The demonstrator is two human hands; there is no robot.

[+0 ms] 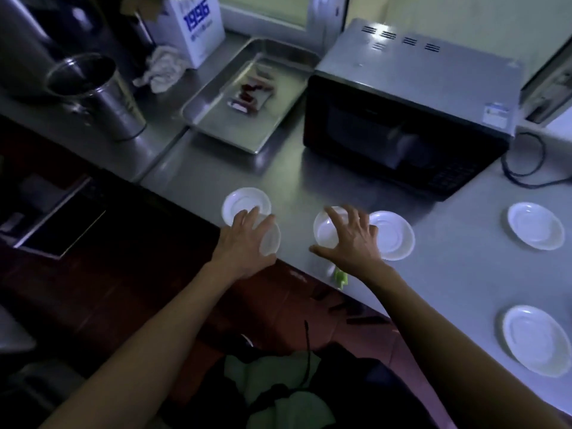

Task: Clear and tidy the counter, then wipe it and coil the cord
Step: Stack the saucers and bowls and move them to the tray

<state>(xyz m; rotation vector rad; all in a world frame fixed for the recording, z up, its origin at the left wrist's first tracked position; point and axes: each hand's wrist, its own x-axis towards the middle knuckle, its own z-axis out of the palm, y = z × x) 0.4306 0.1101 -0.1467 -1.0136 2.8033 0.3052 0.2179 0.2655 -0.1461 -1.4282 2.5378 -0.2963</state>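
the left hand is gripping a saucer; the right hand, spread wide, is reaching for another saucer to stack next.

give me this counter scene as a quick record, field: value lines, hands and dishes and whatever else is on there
left hand: grips a saucer at the counter edge
right hand: open, fingers spread over a second saucer
other saucers: one past the left hand, one beside the right hand, two at right
microwave: behind the saucers, door shut
cord: loose, right of the microwave
tray: holds a small packet
rag: crumpled, left of the tray
green scrap: on the counter edge
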